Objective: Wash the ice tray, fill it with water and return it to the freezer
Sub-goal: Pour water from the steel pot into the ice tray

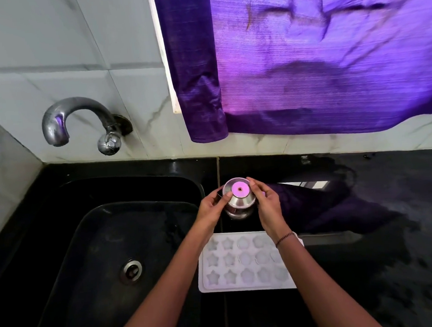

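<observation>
Head view shows the white flexible ice tray with star and round moulds (243, 262) flat on the black stone surface (393, 266), likely light and bendy, best gripped by both short ends, while both hands, left hand (211, 209) and right hand (268, 205), clasp a small steel lidded pot (239, 199) at its 12 o'clock, black sink (108, 245) at 9.

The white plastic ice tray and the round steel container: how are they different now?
The white plastic ice tray lies flat and free on the black counter; the round steel container stands upright, with left hand and right hand on its lid. The tray is rectangular with open moulds; the container is round and closed. Both sit beside the sink.
</observation>
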